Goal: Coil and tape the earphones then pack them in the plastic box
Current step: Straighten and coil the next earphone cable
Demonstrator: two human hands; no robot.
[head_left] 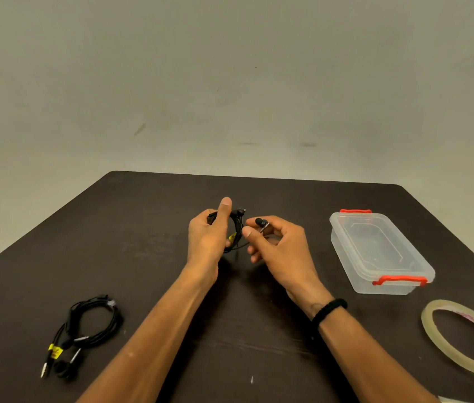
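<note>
Head view: in the middle of the frame, a black coil of earphones (237,228) is gripped by the left hand (208,235). One earbud (259,221) is pinched by the right hand (279,242).

Your left hand (206,237) hides much of the coiled earphones (237,228); the tape roll (462,335) runs off the right edge, and its label print is unreadable.

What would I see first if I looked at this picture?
First, the two hands in the middle: the left hand holds coiled black earphones, and the right hand pinches an earbud. To the right sits a clear plastic box with red clips, lid on.
</note>
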